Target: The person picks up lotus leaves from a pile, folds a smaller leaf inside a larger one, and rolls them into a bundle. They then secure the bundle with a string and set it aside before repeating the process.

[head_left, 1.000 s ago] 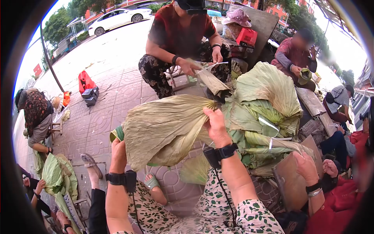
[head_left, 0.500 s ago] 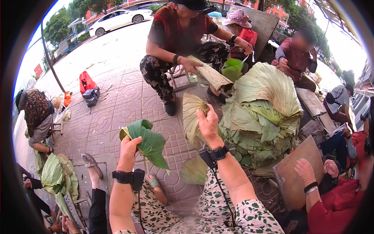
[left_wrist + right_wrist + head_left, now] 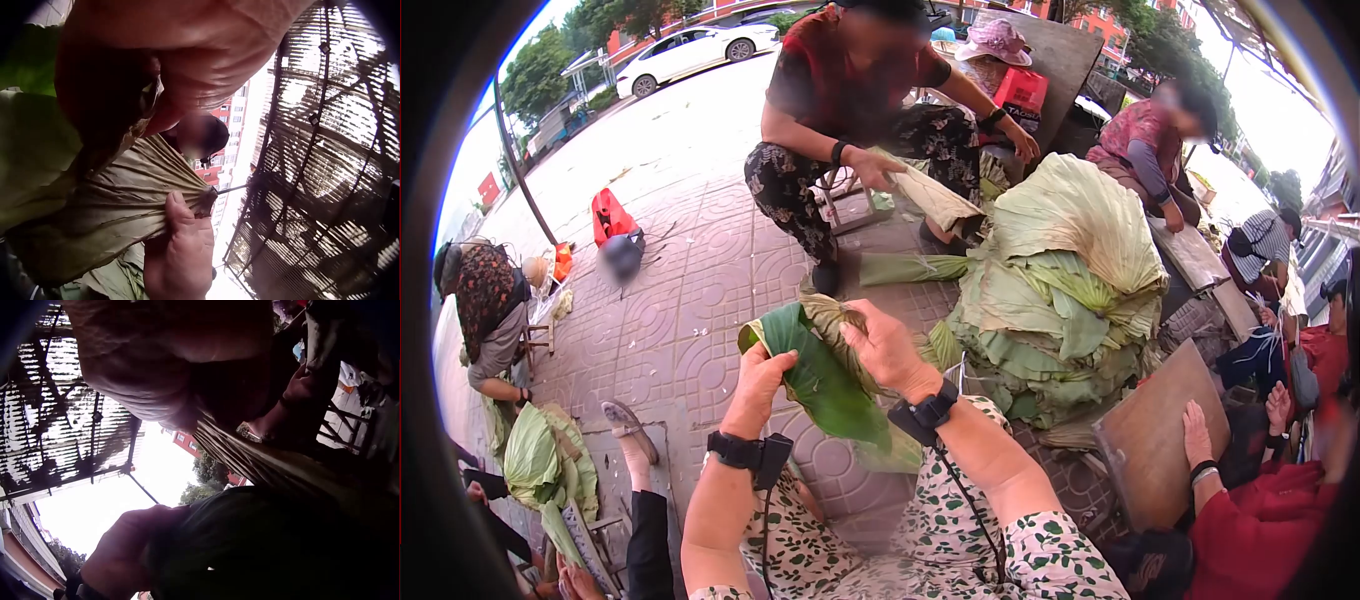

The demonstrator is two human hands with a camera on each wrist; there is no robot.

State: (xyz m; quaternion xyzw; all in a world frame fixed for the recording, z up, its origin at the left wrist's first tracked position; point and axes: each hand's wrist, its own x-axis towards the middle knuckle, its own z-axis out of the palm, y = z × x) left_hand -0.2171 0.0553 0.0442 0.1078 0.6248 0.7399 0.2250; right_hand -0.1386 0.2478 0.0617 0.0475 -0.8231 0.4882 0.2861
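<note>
In the head view my left hand (image 3: 762, 388) holds a folded green lotus leaf (image 3: 825, 385) by its edge, thumb on top. Close beside it, my right hand (image 3: 890, 350) grips a dry, brownish lotus leaf (image 3: 830, 318) by its gathered end. The dry leaf lies against the upper side of the green one. The left wrist view shows the dry leaf (image 3: 125, 206) fanning out in pleats from the right thumb (image 3: 180, 212). In the right wrist view the green leaf (image 3: 231, 544) is dark, with the left hand (image 3: 125, 550) at its edge.
A tall pile of lotus leaves (image 3: 1060, 310) stands to the right, with a pale green leaf bundle (image 3: 910, 268) beside it. A person opposite (image 3: 860, 110) holds a rolled leaf (image 3: 935, 195). A brown board (image 3: 1160, 440) leans at right, near a person in red (image 3: 1260, 540).
The broad dry leaf first spread between my hands, then hung from my right hand apart from the green leaf. Now my right hand has come left and down, bringing it against the green leaf.
</note>
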